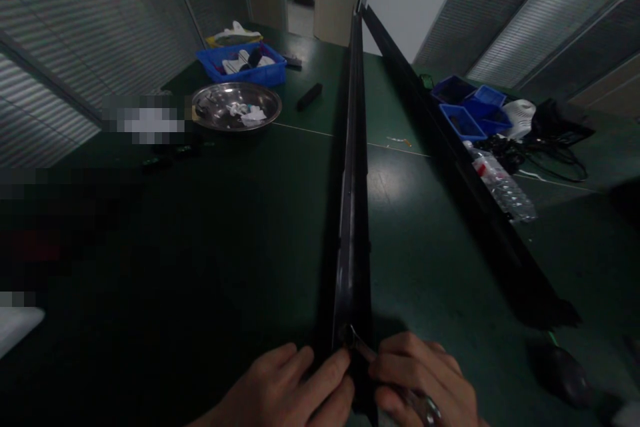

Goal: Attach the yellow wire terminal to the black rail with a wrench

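Right grip (423,373) closed around metal tool (365,349)

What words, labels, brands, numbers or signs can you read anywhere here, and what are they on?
None can be read.
Clear plastic bottle: red patch like a label, too blurred to read.
Blue basket and long black bar under the hands: no lettering I can make out.
Metal tool in the right hand: too small and dim to tell.

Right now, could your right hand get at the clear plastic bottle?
Probably not easily: the clear plastic bottle lies farther off, beyond the slanting black rail, which the right hand would likely have to cross, and its fingers hold a metal tool.
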A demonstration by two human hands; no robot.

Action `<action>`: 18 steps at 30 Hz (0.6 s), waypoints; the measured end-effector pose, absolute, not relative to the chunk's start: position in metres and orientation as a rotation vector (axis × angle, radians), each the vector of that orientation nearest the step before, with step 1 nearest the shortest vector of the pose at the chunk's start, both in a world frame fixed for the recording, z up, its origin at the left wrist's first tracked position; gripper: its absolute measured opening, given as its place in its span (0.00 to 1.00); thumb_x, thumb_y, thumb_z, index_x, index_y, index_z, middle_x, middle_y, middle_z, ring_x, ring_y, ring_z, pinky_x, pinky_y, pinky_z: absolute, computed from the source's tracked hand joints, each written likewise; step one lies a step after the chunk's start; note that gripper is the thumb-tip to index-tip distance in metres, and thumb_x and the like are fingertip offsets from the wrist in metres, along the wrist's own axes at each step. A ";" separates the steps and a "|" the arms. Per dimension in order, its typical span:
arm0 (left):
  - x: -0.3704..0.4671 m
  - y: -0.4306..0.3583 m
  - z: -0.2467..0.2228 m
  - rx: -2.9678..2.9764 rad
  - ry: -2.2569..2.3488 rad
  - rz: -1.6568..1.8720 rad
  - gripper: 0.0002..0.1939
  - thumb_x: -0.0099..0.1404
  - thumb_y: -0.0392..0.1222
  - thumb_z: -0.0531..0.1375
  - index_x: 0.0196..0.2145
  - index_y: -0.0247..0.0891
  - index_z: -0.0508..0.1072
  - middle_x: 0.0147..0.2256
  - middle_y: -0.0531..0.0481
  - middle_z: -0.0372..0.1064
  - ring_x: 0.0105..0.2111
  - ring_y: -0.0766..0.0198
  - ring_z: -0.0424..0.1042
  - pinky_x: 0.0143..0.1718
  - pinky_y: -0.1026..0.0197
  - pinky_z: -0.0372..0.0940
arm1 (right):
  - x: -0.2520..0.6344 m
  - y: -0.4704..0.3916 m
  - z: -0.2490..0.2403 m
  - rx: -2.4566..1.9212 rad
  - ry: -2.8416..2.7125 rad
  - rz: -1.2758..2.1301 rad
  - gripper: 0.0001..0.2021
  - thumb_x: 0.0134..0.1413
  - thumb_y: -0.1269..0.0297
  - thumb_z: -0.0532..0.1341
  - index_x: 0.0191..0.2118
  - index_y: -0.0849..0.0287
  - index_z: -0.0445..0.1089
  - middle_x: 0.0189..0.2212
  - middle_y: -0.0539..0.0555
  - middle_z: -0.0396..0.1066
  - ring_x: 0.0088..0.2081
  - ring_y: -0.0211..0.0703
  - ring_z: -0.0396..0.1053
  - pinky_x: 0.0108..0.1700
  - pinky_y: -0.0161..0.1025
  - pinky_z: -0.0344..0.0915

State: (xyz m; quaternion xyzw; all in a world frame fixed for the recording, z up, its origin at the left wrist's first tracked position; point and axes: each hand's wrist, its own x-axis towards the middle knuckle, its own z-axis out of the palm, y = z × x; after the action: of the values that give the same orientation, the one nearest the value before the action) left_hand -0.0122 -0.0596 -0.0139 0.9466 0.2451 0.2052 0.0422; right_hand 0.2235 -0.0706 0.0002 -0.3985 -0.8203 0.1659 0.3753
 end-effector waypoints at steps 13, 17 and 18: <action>-0.010 -0.060 -0.017 2.863 0.765 0.690 0.10 0.71 0.33 0.57 0.45 0.38 0.78 0.46 0.51 0.78 0.30 0.63 0.74 0.29 0.60 0.71 | 0.222 -0.067 0.002 -1.046 -1.987 0.608 0.11 0.75 0.65 0.51 0.41 0.58 0.69 0.27 0.51 0.74 0.25 0.34 0.74 0.27 0.29 0.69; -0.011 -0.060 -0.017 2.854 0.757 0.685 0.10 0.71 0.32 0.57 0.45 0.38 0.77 0.47 0.51 0.78 0.31 0.64 0.74 0.31 0.60 0.72 | 0.223 -0.069 0.003 -1.061 -1.967 0.609 0.10 0.74 0.64 0.53 0.41 0.58 0.68 0.27 0.51 0.75 0.26 0.35 0.75 0.28 0.29 0.69; -0.011 -0.060 -0.016 2.857 0.755 0.676 0.10 0.71 0.31 0.58 0.45 0.38 0.77 0.47 0.51 0.78 0.31 0.64 0.74 0.31 0.60 0.72 | 0.224 -0.069 0.003 -1.061 -1.957 0.610 0.10 0.74 0.64 0.53 0.42 0.58 0.69 0.27 0.51 0.75 0.25 0.35 0.75 0.27 0.29 0.69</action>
State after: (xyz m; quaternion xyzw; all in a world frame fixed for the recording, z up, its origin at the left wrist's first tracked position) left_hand -0.0112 -0.0596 -0.0165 0.9410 0.2487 0.2226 0.0549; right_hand 0.2236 -0.0694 0.0029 -0.4203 -0.7754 0.2415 0.4047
